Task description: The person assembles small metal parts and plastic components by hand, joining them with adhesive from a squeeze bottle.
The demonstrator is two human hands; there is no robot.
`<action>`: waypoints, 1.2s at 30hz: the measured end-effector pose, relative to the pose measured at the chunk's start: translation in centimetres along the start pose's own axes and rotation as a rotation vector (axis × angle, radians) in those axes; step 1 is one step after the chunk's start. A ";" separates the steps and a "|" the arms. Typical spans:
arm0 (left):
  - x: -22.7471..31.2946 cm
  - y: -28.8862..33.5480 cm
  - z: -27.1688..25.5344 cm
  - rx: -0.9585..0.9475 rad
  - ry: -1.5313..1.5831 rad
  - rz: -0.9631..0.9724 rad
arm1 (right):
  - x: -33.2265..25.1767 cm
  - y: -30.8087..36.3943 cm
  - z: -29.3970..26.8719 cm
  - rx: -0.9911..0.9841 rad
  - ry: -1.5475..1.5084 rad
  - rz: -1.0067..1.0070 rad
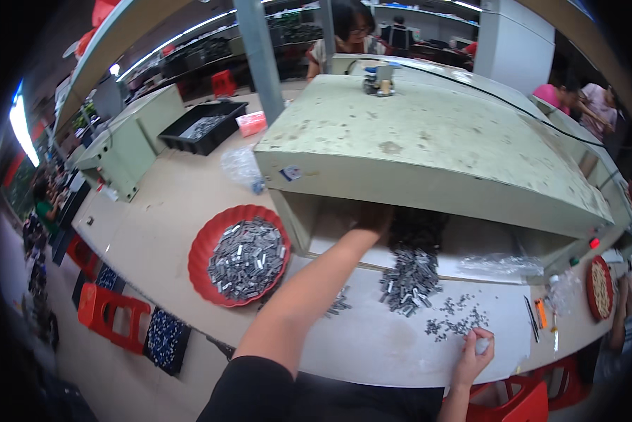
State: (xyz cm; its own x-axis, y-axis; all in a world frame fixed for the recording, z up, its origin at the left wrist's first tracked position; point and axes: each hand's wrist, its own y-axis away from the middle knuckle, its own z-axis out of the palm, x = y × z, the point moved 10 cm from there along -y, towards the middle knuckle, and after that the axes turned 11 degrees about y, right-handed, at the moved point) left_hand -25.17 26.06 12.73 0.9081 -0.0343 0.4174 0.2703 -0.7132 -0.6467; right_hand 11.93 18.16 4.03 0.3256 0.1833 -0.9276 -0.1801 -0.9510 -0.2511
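Note:
My left hand [376, 217] reaches under the pale green metal housing [428, 197], beside a dark heap of small parts; shadow hides its fingers. Out of that opening spills a pile of small grey metal pieces [409, 281] onto the white work surface. Near the front edge, my right hand [473, 360] is closed, with something small and whitish at its fingertips that I cannot make out. Just beyond it lie scattered tiny dark parts [458, 318]. A red scalloped basin [201, 281] full of short grey metal pieces stands left of my left forearm, and a few loose pieces [340, 302] lie beside the arm.
On the right are an orange-handled tool [541, 314], a thin dark tool [531, 318], clear plastic film [502, 265] and a red basket of pale parts [594, 288]. A black tray [202, 128] stands at the back left. Red stools [112, 318] flank the table; other people sit around.

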 end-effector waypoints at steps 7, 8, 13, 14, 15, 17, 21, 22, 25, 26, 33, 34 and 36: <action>3.5 9.5 -0.3 -0.464 1.011 -0.519 | -0.7 0.2 -0.4 -0.007 0.023 -0.084; 4.3 11.1 -0.8 -0.498 1.032 -0.544 | -1.5 0.4 -0.3 -0.032 0.017 -0.091; 7.6 18.2 -1.7 -0.546 1.461 -0.753 | -5.1 3.6 -0.1 -0.107 -0.273 -0.014; 7.4 19.2 -0.9 -0.559 1.497 -0.822 | -5.5 4.0 -0.2 -0.096 -0.247 0.003; 7.6 20.0 -0.1 -0.581 1.511 -0.840 | -5.9 4.4 0.4 -0.162 -0.380 0.045; 7.5 21.0 1.1 -0.577 1.614 -0.893 | -7.6 4.7 0.7 -0.230 -0.507 0.092; 6.6 22.0 1.5 -0.576 1.636 -0.964 | -17.8 7.8 0.4 -0.584 -1.143 -0.082; 6.8 21.6 1.3 -0.561 1.654 -0.921 | -21.1 8.5 0.9 -0.830 -1.308 -0.171; 7.2 21.1 0.6 -0.501 1.696 -0.855 | -25.8 11.8 1.0 -1.312 -1.621 -0.194; 7.1 21.3 0.6 -0.483 1.697 -0.880 | -25.8 12.0 1.1 -1.321 -1.622 -0.186; 7.0 22.0 0.0 -0.503 1.693 -0.913 | -24.9 15.8 2.1 -1.504 -1.458 -0.256; 7.1 22.1 0.1 -0.507 1.703 -0.914 | -24.9 15.9 2.0 -1.519 -1.409 -0.352; 6.9 22.3 0.2 -0.499 1.652 -0.911 | -23.3 15.7 1.4 -1.602 -1.527 -0.455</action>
State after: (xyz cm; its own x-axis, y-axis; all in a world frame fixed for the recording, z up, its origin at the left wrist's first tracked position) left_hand -12.84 10.07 1.06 -0.6525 0.0951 0.7518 0.0397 -0.9864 0.1592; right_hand 0.20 -0.72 21.27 -0.7533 -0.3752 -0.5401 0.5874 -0.0146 -0.8091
